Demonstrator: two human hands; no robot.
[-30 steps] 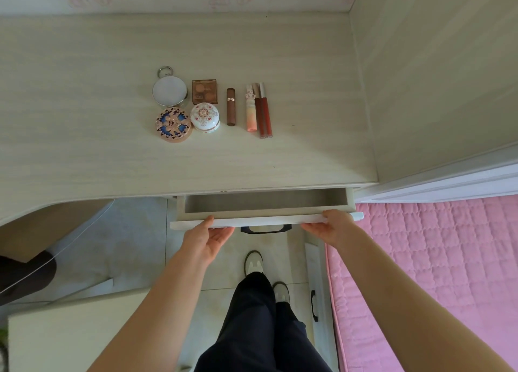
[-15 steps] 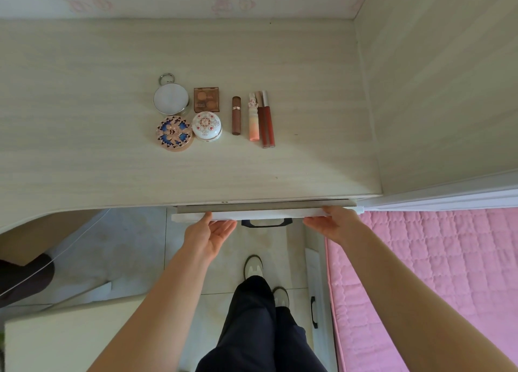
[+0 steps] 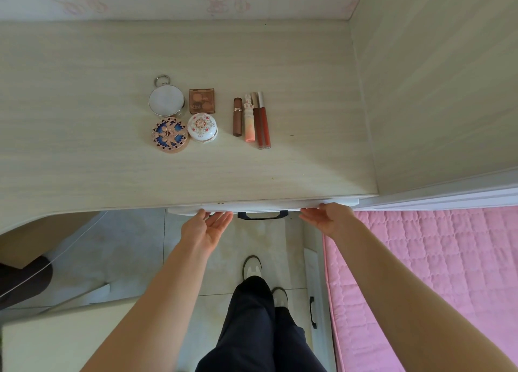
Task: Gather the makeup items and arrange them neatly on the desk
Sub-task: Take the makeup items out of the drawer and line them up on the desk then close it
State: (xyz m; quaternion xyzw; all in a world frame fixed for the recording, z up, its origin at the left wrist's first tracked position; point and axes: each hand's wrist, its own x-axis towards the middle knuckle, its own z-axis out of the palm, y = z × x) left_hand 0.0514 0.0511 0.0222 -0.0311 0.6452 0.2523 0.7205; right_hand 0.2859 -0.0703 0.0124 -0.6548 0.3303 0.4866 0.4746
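Neatly grouped on the desk (image 3: 84,147), the makeup sits mid-surface: a silver compact (image 3: 166,101) and eyeshadow palette (image 3: 202,101) farther off, a blue patterned compact (image 3: 169,134) and white floral jar (image 3: 202,127) nearer, four lip tubes (image 3: 251,121) side by side to their right. My left hand (image 3: 206,227) and right hand (image 3: 328,217), fingers straight and holding nothing, press the drawer front (image 3: 263,206) at the near edge.

The desk (image 3: 84,147) is hiding the drawer (image 3: 263,205) body, while the eyeshadow palette (image 3: 202,101) lettering is staying too small to read
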